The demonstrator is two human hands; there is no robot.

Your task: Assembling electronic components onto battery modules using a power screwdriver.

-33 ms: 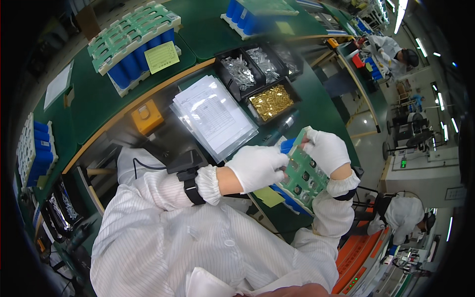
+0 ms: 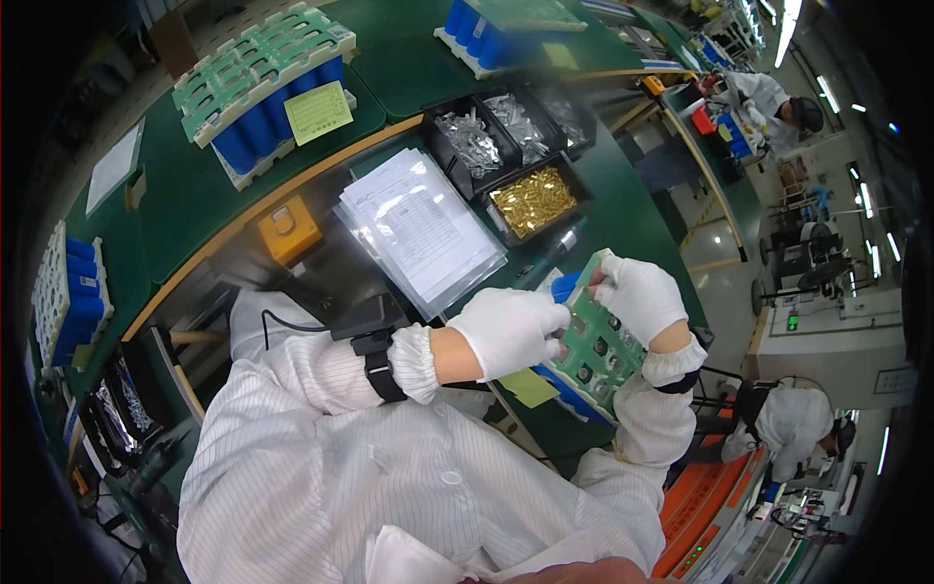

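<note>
A battery pack of blue cells (image 2: 582,401) stands at my front right, topped by a green plastic holder (image 2: 605,343) with metal pieces in its openings. My left hand (image 2: 511,333), in a white glove with bare fingertips, is closed at the holder's left side. Its fingertips are pinched over the holder, and whatever is between them is too small to make out. At the holder's far end my right hand (image 2: 640,300), gloved alike, has its fingers curled down onto the top. What those fingers hold is hidden. A yellow-green paper tag (image 2: 528,387) hangs at the pack's near left.
Beyond my hands are black bins of silvery metal pieces (image 2: 471,142) and a bin of brass-coloured parts (image 2: 532,201). Sleeved papers (image 2: 418,229) lie left of them. Another battery pack (image 2: 263,83) stands on the far bench, beyond a yellow box (image 2: 289,231). Co-workers are at the right.
My left hand has shifted very slightly to the right at the holder. The right hand and the pack look unmoved.
</note>
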